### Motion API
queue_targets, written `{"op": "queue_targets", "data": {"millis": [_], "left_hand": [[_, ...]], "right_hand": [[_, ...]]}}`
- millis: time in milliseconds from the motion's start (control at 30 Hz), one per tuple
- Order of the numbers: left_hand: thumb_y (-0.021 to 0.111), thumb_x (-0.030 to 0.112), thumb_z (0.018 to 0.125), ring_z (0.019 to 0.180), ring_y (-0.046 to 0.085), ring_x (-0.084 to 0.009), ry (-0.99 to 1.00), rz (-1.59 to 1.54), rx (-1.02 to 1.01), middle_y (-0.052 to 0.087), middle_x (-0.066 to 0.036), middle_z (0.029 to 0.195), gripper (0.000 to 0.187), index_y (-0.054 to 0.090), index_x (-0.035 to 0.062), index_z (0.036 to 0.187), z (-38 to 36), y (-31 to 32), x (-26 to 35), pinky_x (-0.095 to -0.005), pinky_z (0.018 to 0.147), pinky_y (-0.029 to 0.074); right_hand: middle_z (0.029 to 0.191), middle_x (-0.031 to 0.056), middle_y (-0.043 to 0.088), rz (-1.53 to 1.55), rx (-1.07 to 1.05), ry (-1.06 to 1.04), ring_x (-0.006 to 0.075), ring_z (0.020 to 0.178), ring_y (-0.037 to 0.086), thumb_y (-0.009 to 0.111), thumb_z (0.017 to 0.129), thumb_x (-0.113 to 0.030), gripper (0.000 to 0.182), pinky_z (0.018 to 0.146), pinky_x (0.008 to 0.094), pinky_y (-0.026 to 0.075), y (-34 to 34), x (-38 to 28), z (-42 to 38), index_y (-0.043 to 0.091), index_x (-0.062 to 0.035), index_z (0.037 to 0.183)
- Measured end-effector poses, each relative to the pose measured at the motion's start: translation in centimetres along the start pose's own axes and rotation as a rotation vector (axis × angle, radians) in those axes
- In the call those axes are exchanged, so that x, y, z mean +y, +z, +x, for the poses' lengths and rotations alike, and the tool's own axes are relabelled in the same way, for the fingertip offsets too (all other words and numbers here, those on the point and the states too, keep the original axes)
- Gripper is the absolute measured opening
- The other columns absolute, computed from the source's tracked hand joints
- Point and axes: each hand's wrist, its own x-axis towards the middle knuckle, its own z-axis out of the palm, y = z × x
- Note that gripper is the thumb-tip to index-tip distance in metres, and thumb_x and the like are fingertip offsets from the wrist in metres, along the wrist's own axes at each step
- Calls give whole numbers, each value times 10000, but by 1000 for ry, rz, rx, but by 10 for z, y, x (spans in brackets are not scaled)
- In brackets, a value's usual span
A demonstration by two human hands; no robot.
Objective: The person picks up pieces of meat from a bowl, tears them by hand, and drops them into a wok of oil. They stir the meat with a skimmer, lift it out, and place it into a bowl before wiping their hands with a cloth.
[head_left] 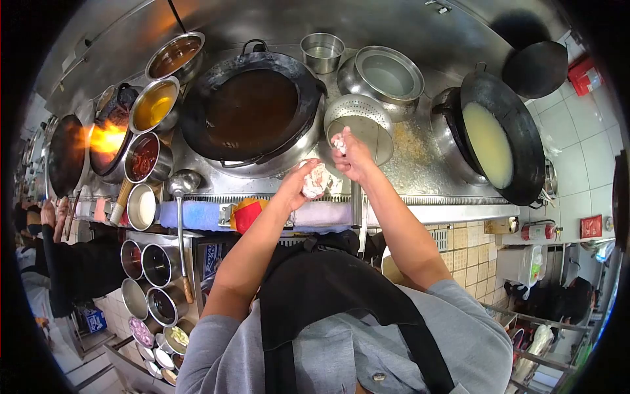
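My left hand (293, 186) is closed around a white, lumpy, soft-looking mass (317, 180) whose kind I cannot make out. Up and to the right, my right hand (356, 159) pinches a smaller white clump (338, 143) at its fingertips. Both hands are above the front of the steel stove, right of a large black wok (252, 111) with dark brown liquid in it. Under and behind my right hand lies a round perforated strainer (357, 108) with a handle pointing toward me.
Flames (108, 136) rise at the left burner, where a co-worker's hands (56, 213) show. Sauce bowls (155, 108) and a ladle (184, 184) line the wok's left. A water pot (388, 73) stands behind the strainer. Farther right, a tilted wok (487, 144) contains pale liquid.
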Motion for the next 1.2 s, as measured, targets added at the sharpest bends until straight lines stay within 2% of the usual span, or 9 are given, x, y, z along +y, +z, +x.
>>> {"op": "queue_targets", "data": {"millis": [67,300,533,633,800,867,1000,1033,1200], "left_hand": [[525,332,882,800,606,-150,-3,11,8,603,-4,934,269,524,184,1107,-7,0,-3,-383,608,512],[504,360,886,786,606,-170,17,-52,31,599,1,927,284,528,190,1113,-31,-2,-5,-373,627,501],[491,348,891,801,608,-198,54,-119,42,592,-3,956,267,520,204,1114,-55,-20,-9,-363,623,491],[492,350,887,825,606,-197,99,-160,47,591,-1,969,274,514,208,1121,-63,-22,-11,-373,636,486],[489,360,886,848,605,-199,85,-164,82,593,-2,977,283,511,209,1123,-77,-21,-11,-385,651,484],[494,374,881,835,612,-208,82,-173,104,603,-19,967,303,511,199,1128,-81,-15,-10,-364,638,486],[492,406,871,759,628,-233,63,-237,28,625,-71,926,355,518,160,1125,-89,-7,-3,-308,546,487],[474,412,870,753,628,-238,56,-253,-23,628,-85,933,361,523,157,1121,-90,-7,-1,-310,536,488],[419,394,853,770,627,-265,30,-291,-101,627,-140,990,360,539,146,1084,-95,1,1,-365,573,511]], "right_hand": [[589,-1,396,-219,50,-34,77,416,285,366,934,-468,388,350,229,205,6,1,-3,472,-110,828],[608,-22,381,-423,127,-250,77,479,331,372,934,-470,394,405,217,245,21,-2,6,498,-105,853],[978,19,601,-382,-262,-161,80,789,525,534,903,-204,339,674,215,439,31,-21,23,524,-31,1195],[1075,92,610,-492,-244,-158,143,910,597,574,873,-138,312,770,248,491,44,-25,33,549,11,1146],[965,85,657,-874,-249,-287,162,828,637,585,845,-98,233,685,278,513,75,-23,70,605,27,1041],[917,102,669,-1469,-250,-569,176,795,647,625,789,-82,223,697,291,501,82,-17,91,624,-2,997],[774,130,625,-1780,-225,-829,299,768,610,610,768,-85,79,682,355,480,99,-5,117,610,-32,826],[844,158,597,-1875,-176,-764,312,875,595,568,770,-93,110,719,416,478,97,-3,122,609,-39,856],[931,191,563,-2039,-14,-786,356,862,586,567,774,-95,90,729,429,478,82,-12,118,604,-31,825]]}}
